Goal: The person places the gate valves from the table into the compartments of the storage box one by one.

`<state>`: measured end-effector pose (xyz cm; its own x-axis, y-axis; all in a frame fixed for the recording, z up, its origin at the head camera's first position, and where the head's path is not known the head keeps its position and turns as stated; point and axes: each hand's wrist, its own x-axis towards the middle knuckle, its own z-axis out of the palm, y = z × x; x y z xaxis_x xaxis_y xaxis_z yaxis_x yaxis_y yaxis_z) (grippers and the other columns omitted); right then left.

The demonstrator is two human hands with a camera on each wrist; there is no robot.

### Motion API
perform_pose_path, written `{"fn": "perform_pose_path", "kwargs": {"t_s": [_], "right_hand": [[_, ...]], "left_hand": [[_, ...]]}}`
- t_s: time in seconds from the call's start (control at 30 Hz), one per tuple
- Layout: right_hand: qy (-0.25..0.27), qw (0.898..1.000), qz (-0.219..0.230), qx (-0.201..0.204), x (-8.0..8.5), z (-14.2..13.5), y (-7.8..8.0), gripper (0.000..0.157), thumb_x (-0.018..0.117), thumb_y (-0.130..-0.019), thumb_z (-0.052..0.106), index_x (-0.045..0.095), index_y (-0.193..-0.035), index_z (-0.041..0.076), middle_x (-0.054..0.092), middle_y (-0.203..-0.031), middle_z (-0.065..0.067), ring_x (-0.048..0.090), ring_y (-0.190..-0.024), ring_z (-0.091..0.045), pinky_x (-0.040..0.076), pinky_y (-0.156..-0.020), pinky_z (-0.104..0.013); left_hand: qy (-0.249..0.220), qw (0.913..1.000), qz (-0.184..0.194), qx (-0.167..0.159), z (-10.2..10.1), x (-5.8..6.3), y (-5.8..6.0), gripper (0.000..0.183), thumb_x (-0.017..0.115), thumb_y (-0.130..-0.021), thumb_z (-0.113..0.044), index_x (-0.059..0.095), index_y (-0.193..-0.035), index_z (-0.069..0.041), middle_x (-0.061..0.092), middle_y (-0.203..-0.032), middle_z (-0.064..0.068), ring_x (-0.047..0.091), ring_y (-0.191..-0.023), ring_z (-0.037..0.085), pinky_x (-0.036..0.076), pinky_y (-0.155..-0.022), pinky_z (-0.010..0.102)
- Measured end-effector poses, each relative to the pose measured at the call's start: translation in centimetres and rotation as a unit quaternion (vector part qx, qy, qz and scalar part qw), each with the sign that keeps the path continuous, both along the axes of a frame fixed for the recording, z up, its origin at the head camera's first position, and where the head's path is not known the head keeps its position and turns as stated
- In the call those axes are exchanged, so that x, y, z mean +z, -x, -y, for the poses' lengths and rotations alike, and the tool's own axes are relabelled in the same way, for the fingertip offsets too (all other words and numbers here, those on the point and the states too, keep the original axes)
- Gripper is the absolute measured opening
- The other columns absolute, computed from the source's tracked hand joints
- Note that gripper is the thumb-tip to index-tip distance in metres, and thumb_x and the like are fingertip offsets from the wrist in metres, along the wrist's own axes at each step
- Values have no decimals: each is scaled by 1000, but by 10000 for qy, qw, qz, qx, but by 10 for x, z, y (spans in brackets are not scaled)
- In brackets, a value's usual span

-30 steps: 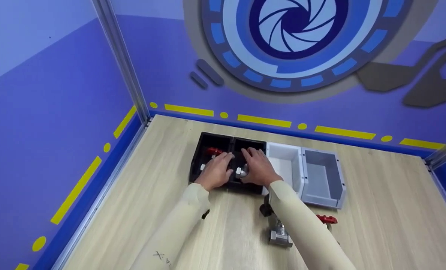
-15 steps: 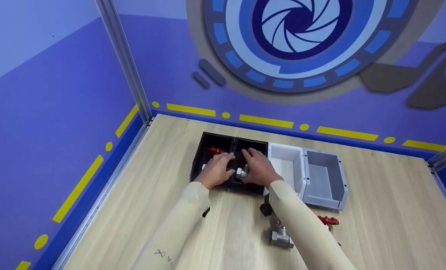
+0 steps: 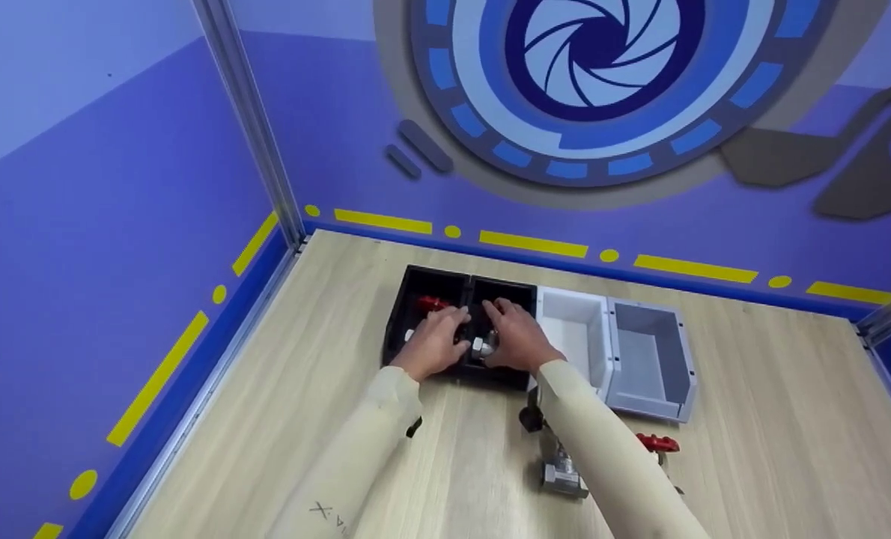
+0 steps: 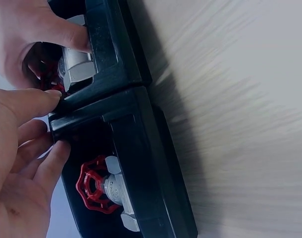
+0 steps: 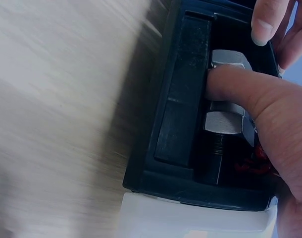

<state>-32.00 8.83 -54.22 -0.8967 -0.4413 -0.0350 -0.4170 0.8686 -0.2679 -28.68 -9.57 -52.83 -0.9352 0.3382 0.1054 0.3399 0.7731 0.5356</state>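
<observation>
Only the head view has shifted slightly; the valve [image 5: 224, 122] stays put in the right black bin [image 3: 507, 282], mid-frame, the right hand [image 3: 520, 337] curled round it. The left hand [image 3: 434, 342] bends loosely over the divider [image 3: 470, 290]; whether gripping, I can't tell.

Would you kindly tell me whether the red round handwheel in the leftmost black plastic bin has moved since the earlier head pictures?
No; the red round handwheel shows no visible shift against the yellow wall dot behind it.
</observation>
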Motion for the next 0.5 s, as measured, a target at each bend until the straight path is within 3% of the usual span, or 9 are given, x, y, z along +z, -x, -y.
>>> {"fn": "perform_pose_path", "kwargs": {"t_s": [0.23, 0.5], "right_hand": [[35, 9998, -176, 105, -2, 1, 3, 105, 89, -62, 33, 36, -149, 6, 41, -147, -24, 44, -132, -42, 37, -111, -50], [-126, 9997, -37, 183, -5, 1, 6, 103, 88, -64, 33, 37, -149, 7, 41, -148, -24, 44, -133, -42, 37, -111, -51]], "left_hand": [[32, 9999, -148, -76, -1, 0, 1, 42, 69, -88, -14, 60, -127, -2, 58, -132, 14, 59, -119, 30, 47, -103, 41], [21, 9996, -256, -124, -2, -3, -1, 44, 69, -87, -13, 59, -128, 0, 61, -125, 12, 61, -115, 30, 48, -101, 40]]}}
